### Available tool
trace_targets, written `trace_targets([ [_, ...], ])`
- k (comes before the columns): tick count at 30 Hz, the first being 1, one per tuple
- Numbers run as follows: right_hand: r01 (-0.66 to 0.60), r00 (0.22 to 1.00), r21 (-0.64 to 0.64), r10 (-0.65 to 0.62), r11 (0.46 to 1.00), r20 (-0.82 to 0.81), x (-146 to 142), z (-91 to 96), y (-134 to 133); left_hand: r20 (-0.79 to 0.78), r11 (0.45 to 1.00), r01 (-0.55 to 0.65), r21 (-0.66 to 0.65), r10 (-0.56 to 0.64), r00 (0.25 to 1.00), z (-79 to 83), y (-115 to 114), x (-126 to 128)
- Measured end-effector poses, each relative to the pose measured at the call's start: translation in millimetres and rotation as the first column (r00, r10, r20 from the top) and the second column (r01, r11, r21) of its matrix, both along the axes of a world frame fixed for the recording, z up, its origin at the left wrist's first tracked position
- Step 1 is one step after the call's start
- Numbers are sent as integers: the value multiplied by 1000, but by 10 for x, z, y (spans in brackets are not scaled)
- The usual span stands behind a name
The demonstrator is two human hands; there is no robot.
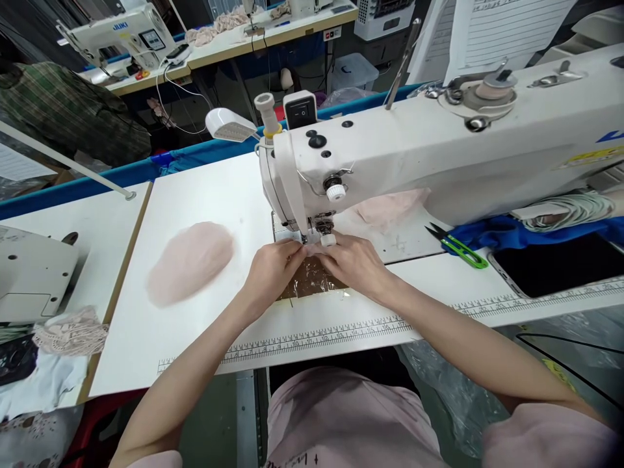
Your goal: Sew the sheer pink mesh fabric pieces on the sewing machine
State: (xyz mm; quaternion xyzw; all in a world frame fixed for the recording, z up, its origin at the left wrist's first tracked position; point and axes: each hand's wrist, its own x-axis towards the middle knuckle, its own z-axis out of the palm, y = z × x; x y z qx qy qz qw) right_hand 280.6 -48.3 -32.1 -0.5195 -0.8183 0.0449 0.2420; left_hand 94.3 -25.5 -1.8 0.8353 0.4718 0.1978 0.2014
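Under the needle of a white sewing machine point(302, 156), a small piece of pale pink fabric point(316, 249) lies between my hands. My left hand point(273, 268) pinches its left edge, fingertips close beside the presser foot. On the other side my right hand point(358, 260) has its thumb and fingers closed on the fabric, partly behind the machine's head. Most of this fabric is hidden by the fingers and the needle area. Brown, shiny tape point(314, 278) covers the table just in front of it. To the left lies a sheer pink fabric oval point(191, 263).
More pink fabric point(390, 207) lies under the machine's arm. Green thread snips point(458, 247), a blue cloth point(492, 237) and a phone point(560, 263) are at the right. A printed ruler point(312, 341) runs along the front edge. A person in a plaid shirt point(73, 114) is at far left.
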Motion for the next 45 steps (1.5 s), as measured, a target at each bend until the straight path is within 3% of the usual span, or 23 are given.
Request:
trace_targets([
  [7,-29,996,-87,22,996,-82,66,43,23,-91,997,68,-23,-70,993,-44,73,-32],
  [16,-9,988,-33,4,999,-153,42,54,35,23,987,132,-87,-130,991,-48,188,-60],
  [26,-26,986,44,33,999,-163,41,24,41,-52,991,83,107,-77,996,-208,180,-59],
  [31,-13,989,33,18,999,-144,39,43,41,4,989,140,46,-141,990,-185,197,-67],
  [38,-20,989,-109,4,994,-150,24,71,27,105,982,183,-44,-178,978,-165,161,-130],
  [42,-22,996,-115,12,993,-87,40,84,-4,88,969,244,41,-247,965,-243,106,-183],
  [45,-40,999,-144,41,989,6,60,122,-48,-40,932,307,192,-305,952,-308,30,-216],
])
